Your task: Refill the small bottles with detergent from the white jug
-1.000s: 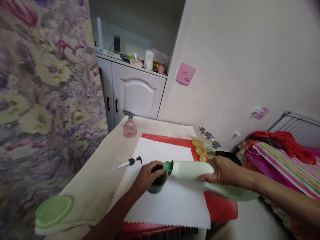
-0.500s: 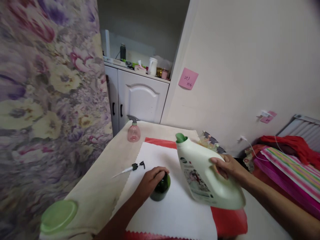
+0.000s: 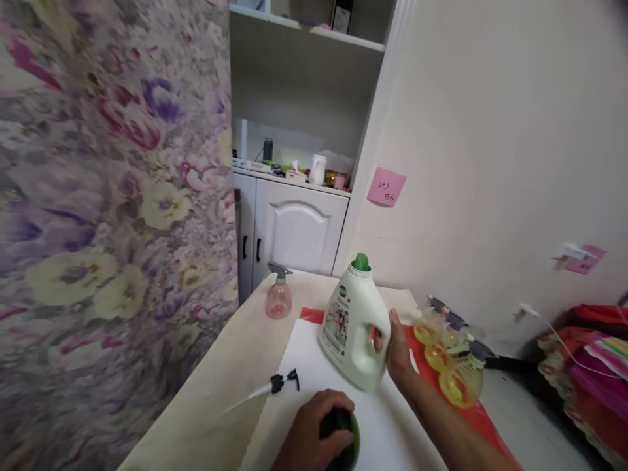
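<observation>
My right hand (image 3: 398,347) is closed around the handle of a pale green laundry detergent jug (image 3: 356,330). The jug is nearly upright over the white sheet, its green spout uncovered at the top; I cannot tell whether its base touches the sheet. Close to me, my left hand (image 3: 321,425) is wrapped around the top of a dark green bottle (image 3: 353,445), partly hidden by the fingers. A pump dispenser head (image 3: 277,384) with a black top and pale tube lies to the left of that bottle.
A pink spray bottle (image 3: 279,299) stands at the table's far left. Several spray bottles with yellow liquid (image 3: 458,379) line the right edge on red material (image 3: 490,428). A white sheet (image 3: 275,418) covers the table's middle. Behind are a wall and a white cabinet (image 3: 299,229).
The jug has gone from tilted on the right to nearly upright, farther from me, carried by my right hand. My left hand stays on the green bottle. The camera view has tipped upward.
</observation>
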Demonstrator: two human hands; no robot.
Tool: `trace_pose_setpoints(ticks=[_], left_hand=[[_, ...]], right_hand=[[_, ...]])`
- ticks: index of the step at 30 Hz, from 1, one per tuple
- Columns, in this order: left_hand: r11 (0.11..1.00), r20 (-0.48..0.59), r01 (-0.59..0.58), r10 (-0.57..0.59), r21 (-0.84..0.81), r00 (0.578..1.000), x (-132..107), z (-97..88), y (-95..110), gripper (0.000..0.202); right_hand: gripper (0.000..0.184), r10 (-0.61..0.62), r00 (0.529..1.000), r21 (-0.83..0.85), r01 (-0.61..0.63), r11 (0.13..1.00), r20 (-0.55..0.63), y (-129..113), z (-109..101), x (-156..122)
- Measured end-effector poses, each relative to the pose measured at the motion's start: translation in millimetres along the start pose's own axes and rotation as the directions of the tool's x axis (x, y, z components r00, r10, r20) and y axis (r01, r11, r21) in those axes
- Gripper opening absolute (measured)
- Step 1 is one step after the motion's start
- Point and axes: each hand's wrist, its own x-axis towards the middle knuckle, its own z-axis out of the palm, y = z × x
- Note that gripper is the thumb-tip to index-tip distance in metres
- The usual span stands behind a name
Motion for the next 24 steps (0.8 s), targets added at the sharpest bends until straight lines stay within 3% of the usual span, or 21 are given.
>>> trace_pose_setpoints(ticks=[5,10,15,20,24], left_hand=[[0.999,0.034,0.046,-0.047,0.016,0.998,1.0,-2.6,-2.2,0.037],[1.0,0.032,-0.005,0.005,-0.003,0.999,0.7,-1.6,-5.8,0.037],[0.999,0.01,-0.004,0.004,0.037,1.0,-1.7,-0.5,-10.5,0.036],[0.998,0.028,0.025,-0.026,0.057,0.999,-4.3,-3.5,-10.4,0.044],[0.992,-0.047,0.05,-0.045,0.116,0.998,-2.3,-20.3,-5.5,0.035]], right_hand=[[0.072,0.031,0.999,0.026,-0.031,0.999,0.018,31.3,1.9,5.5],[0.07,0.011,0.999,-0.015,-0.01,1.0,0.041,35.8,-4.6,0.4],[0.042,-0.015,1.0,-0.09,0.015,0.996,0.0,32.6,-32.7,-13.7],[0.038,0.056,0.997,-0.157,-0.062,0.986,-0.047,43.9,-66.3,-74.6],[0.055,0.115,0.971,-0.133,-0.088,0.987,0.21,62.6,-55.8,-135.3]])
